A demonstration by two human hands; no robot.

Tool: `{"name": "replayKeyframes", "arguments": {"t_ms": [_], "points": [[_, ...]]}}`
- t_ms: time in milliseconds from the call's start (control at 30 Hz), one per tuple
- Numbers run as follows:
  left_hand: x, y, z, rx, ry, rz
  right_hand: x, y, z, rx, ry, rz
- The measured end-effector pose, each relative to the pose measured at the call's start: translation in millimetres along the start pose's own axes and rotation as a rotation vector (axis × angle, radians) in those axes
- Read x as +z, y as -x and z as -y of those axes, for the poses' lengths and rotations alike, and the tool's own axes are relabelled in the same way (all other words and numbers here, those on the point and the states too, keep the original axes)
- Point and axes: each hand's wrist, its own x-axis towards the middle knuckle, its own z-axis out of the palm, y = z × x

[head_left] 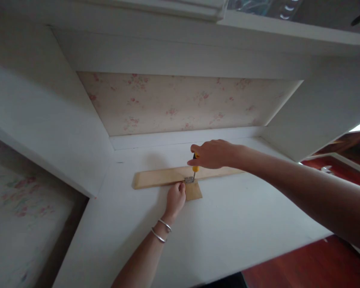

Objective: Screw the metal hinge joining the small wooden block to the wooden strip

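Note:
My right hand (213, 154) is wrapped round the handle of a yellow and black screwdriver (195, 168), which points down. The screwdriver's tip meets a small metal hinge (189, 180). That hinge spans a long wooden board (159, 177) and a small square wooden piece (193, 191) in front of it. Closed at the left edge of the small piece, my left hand (176, 196) pinches beside the hinge; what its fingertips grip is partly hidden. Two silver bangles circle the left wrist.
Everything lies on a white desk top (228, 224) inside a white cabinet frame. Side panels stand left (48, 104) and right (318, 104). Floral wallpaper (180, 104) shows behind. Overhead is a shelf edge (288, 30) with clear items above it. Red flooring (288, 264) lies beyond the front edge.

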Motion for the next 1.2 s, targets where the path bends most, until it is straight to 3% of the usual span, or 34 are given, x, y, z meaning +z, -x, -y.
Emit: {"name": "replayKeyframes", "arguments": {"t_ms": [100, 300, 567, 733, 933, 1100, 1200], "points": [[-2.9, 1.8, -2.4, 0.047, -0.037, -0.031, 1.8, 5.1, -3.9, -0.055, 0.001, 0.023], [-4.5, -1.2, -4.4, -0.121, 0.114, 0.046, 14.1, 12.8, -6.4, 0.055, 0.026, -0.081], [3.8, -0.3, 0.9, -0.127, 0.131, 0.004, 30.2, 27.3, -24.2, -0.182, -0.142, -0.125], [6.4, 6.7, 2.1, -0.082, 0.132, -0.090, 30.2, 24.3, -39.2, -0.395, -0.172, -0.077], [13.3, 16.2, 1.6, -0.129, 0.235, -0.229, 23.1, 21.2, -44.4, -0.305, -0.044, -0.120], [16.9, 35.1, -2.3, -0.173, 0.297, -0.347, 24.3, 21.9, -56.2, -0.549, -0.087, -0.131], [13.0, 48.5, -4.7, -0.196, 0.286, -0.386, 26.4, 19.2, -60.0, -0.629, 0.021, -0.150]]}}
